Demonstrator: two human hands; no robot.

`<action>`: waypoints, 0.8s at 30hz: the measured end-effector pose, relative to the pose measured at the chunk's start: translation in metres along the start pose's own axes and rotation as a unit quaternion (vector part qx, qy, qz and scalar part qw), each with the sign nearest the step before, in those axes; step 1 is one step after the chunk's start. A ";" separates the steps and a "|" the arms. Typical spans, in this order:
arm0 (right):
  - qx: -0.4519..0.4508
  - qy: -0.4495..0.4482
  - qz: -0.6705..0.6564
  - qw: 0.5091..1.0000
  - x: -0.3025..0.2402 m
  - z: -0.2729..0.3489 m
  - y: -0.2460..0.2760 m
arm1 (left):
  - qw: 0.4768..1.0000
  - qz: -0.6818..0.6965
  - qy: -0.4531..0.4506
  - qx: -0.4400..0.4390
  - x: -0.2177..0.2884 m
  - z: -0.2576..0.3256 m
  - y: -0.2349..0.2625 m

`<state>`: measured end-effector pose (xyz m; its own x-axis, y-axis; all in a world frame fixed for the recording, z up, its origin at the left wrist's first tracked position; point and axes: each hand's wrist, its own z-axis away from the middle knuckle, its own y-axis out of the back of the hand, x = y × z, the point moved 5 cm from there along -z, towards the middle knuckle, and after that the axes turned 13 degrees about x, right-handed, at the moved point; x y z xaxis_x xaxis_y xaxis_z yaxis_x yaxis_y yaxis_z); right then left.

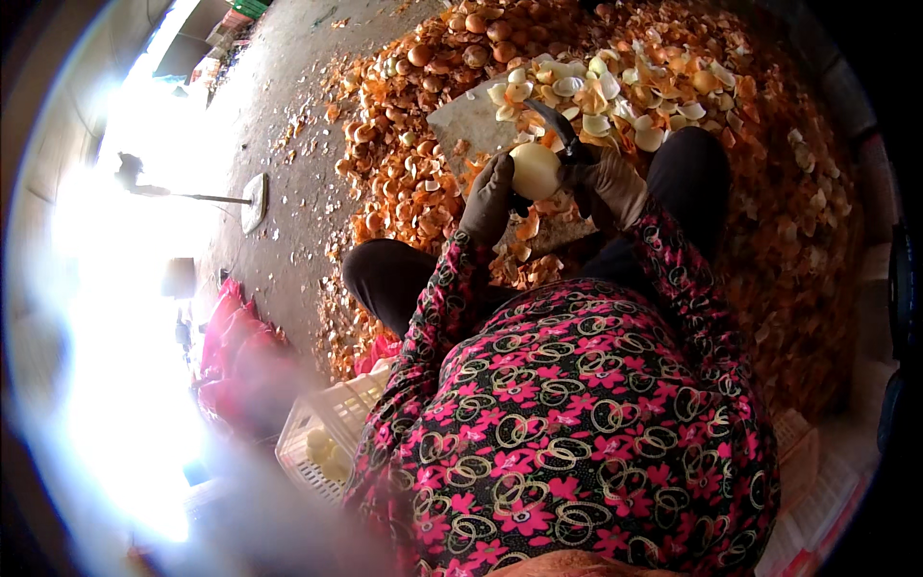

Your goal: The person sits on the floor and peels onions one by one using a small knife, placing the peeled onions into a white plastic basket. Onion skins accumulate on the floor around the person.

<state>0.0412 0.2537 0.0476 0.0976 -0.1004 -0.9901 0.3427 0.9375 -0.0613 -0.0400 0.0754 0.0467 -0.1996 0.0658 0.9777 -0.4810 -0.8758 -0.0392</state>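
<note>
Fingers of both gloved hands wrap one peeled pale onion (535, 170) at upper centre of frame: left hand (488, 199) cups its left side, curled tight against it; right hand (608, 183) sits on its right side, closed round a dark curved knife (558, 127) whose blade arcs up over the onion. Far left of frame is blown out by glare; a long-handled tool (236, 200) lies on the grey floor (298, 115) there. Lower left: red sacks (236, 341), then a white crate (327, 423) with a few peeled pale onions inside. Upper centre-left: unpeeled brown onions (471, 38) on a heap of orange skins (394, 183). Behind the hands a grey board (471, 120), with cut white pieces (586, 91) just right of it. Skins spread across the whole right side of frame. Floral pink-and-black sleeves and dark trousered knees fill lower centre.
</note>
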 end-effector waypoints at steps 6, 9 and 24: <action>0.026 0.016 -0.003 1.000 -0.014 0.004 -0.009 | 0.995 0.087 0.048 0.006 0.004 0.007 -0.018; 0.012 0.020 -0.009 1.000 -0.015 0.003 -0.014 | 0.987 0.133 0.086 0.026 -0.012 0.006 -0.021; 0.158 -0.014 0.459 0.874 0.027 -0.056 0.034 | 0.910 0.368 0.178 -0.064 -0.042 0.007 -0.034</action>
<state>0.0035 0.3018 0.0121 0.4885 0.6332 -0.6003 0.3488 0.4889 0.7996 -0.0090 0.0987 0.0080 -0.7610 -0.3456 0.5490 -0.1960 -0.6842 -0.7025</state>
